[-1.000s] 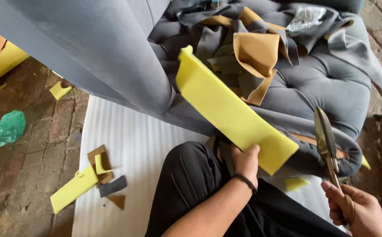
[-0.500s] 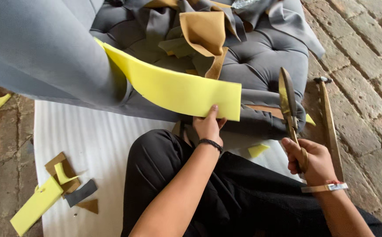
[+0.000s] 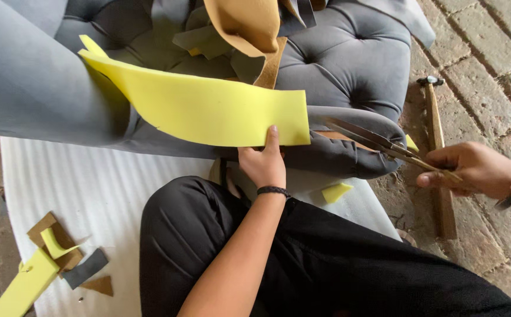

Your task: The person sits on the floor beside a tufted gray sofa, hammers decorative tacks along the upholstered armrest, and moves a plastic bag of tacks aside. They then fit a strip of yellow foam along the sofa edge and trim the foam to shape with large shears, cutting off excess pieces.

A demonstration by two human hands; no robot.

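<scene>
My left hand (image 3: 264, 164) grips the lower right edge of a long yellow foam sheet (image 3: 202, 105), thumb up over its face. The sheet stretches left across the grey tufted sofa (image 3: 343, 64). My right hand (image 3: 472, 170) holds large metal scissors (image 3: 378, 144) by the handles. Their blades lie nearly level and point left, with the tips just right of the foam's right edge, over the sofa's rolled front. A black band sits on my left wrist, and a watch strap shows on my right.
Tan and grey fabric offcuts (image 3: 249, 29) are piled on the sofa seat. A hammer (image 3: 434, 135) lies on the brick floor at right. Foam and fabric scraps (image 3: 56, 258) lie on the white padding sheet (image 3: 91, 188) at lower left. A small yellow foam piece (image 3: 336, 192) lies near my black-trousered knee.
The foam sheet has swung down from a slant to nearly level. The scissors went from upright to lying flat, pointing left at the foam's edge. The view shifted right.
</scene>
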